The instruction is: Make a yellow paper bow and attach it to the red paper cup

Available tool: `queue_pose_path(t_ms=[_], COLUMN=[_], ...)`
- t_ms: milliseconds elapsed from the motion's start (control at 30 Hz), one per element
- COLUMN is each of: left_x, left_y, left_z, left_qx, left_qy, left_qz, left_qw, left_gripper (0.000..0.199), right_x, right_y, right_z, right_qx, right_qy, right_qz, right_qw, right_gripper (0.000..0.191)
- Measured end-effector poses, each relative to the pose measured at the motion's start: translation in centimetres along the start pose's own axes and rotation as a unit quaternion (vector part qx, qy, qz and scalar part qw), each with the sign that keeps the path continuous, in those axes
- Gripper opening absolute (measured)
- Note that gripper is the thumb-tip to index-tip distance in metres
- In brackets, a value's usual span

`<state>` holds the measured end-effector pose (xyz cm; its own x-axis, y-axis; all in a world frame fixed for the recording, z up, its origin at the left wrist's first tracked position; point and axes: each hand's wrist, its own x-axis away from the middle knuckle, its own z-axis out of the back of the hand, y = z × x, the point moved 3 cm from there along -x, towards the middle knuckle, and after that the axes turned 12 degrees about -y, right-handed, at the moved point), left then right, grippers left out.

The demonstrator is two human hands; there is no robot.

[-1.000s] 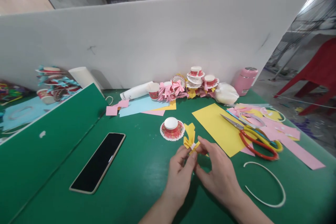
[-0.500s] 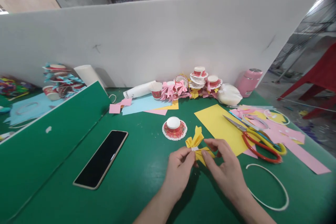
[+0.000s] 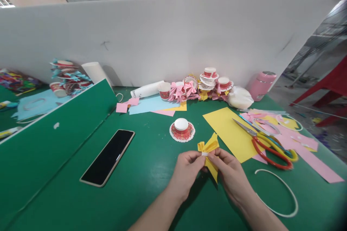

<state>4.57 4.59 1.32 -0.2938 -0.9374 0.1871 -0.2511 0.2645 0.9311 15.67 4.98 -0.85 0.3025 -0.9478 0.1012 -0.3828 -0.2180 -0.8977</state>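
A yellow paper bow (image 3: 210,147) with a white band around its middle is held up over the green table. My left hand (image 3: 187,171) pinches it from the left, thumb beside the white band. From the other side my right hand (image 3: 230,169) grips it too, its thumb near the band and its fingers behind the paper. Just beyond the hands stands a small hat-like piece (image 3: 182,130), made from a red and white paper cup with a fringed brim. A sheet of yellow paper (image 3: 226,130) lies to the right of it.
Red-handled scissors (image 3: 271,155) and yellow-handled scissors (image 3: 280,146) lie at right among pink paper scraps (image 3: 306,151). A white curved strip (image 3: 294,195) is nearer. A phone (image 3: 108,158) lies left, beside a green divider (image 3: 67,133). Decorated cups (image 3: 208,77) and a pink flask (image 3: 262,86) line the back.
My right fingers have closed in on the bow, which they were only partly touching before. The bow has turned, one tail now pointing down. The view has shifted slightly.
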Motion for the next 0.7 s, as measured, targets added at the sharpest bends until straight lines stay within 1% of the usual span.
queue_pose_path(t_ms=[67,133,267,367,467,533,600,667,700], left_x=[-0.1,-0.2,-0.2,-0.2,0.0,0.1,0.2,0.4,0.5], left_y=[-0.3,-0.6,-1.4,-1.5,-1.2,-0.9,-0.4,0.3,0.6], left_z=[-0.1,0.0,0.0,0.0,0.1,0.3,0.5,0.7,0.7], left_qx=[0.052,0.087,0.099,0.074,0.034,0.003,-0.056,-0.162,-0.225], left_qy=[-0.019,-0.021,0.012,0.044,0.079,0.094,0.103,0.119,0.128], left_qz=[0.000,-0.004,-0.027,-0.040,-0.050,-0.057,-0.076,-0.122,-0.153], left_qw=[0.998,0.996,0.995,0.995,0.995,0.994,0.990,0.972,0.954], left_gripper=[0.016,0.019,0.019,0.017,0.015,0.014,0.013,0.012,0.013], right_x=[-0.1,-0.1,0.0,0.1,0.1,0.1,0.1,0.2,0.4], right_y=[0.2,0.2,0.2,0.2,0.3,0.4,0.4,0.3,0.1], right_z=[-0.1,-0.2,-0.5,-0.7,-0.7,-0.6,-0.4,-0.1,0.0], right_qx=[-0.030,-0.058,-0.117,-0.122,-0.102,-0.079,-0.040,0.024,0.064], right_qy=[0.007,0.023,0.044,0.053,0.060,0.053,0.047,0.065,0.081], right_qz=[0.006,0.012,0.004,-0.005,-0.004,-0.001,0.008,0.032,0.049], right_qw=[1.000,0.998,0.992,0.991,0.993,0.995,0.998,0.997,0.993], right_gripper=[0.020,0.021,0.022,0.022,0.023,0.023,0.024,0.027,0.028])
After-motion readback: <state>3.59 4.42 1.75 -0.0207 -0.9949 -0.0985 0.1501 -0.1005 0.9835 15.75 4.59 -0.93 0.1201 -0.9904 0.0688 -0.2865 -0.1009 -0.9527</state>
